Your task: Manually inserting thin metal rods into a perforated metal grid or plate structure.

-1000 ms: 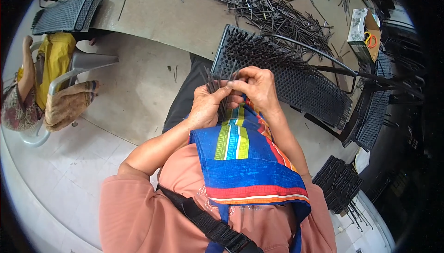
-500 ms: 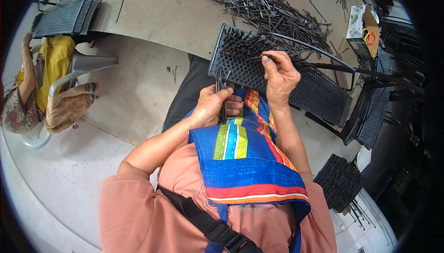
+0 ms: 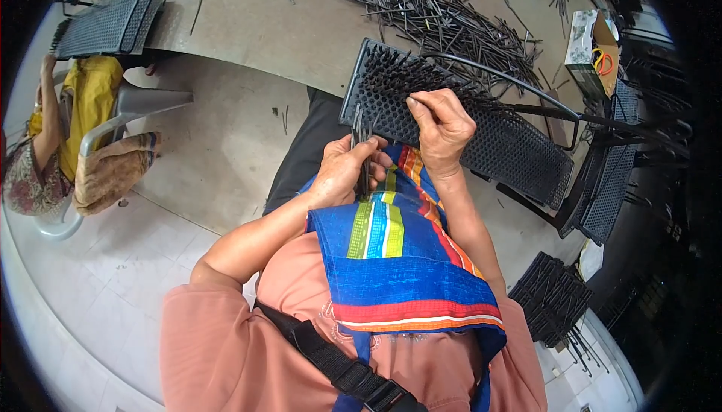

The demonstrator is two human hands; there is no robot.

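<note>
My left hand (image 3: 340, 170) is closed around a small bundle of thin dark rods (image 3: 357, 122), whose tips stick up past the thumb at the near edge of a black perforated rack (image 3: 520, 150). Many short dark rods (image 3: 391, 69) stand upright in the holes along the rack's far left part. Over the rack's middle is my right hand (image 3: 445, 130), thumb and forefinger pinched together close to the standing rods. Whatever lies between those fingertips, if anything, is too small to make out. The rack's near left holes show no rods.
A pile of loose dark rods (image 3: 451, 24) covers the table (image 3: 256, 24) beyond the rack. An open box with scissors (image 3: 603, 62) stands at right, near more racks (image 3: 605, 194). At left, another person's arm (image 3: 49, 111) reaches to a rack (image 3: 105, 28) beside a grey chair (image 3: 154, 100).
My right hand has moved left and slightly nearer across the rack. The dark rod seen at its fingertips before no longer shows clearly. My left hand stays around the bundle.
</note>
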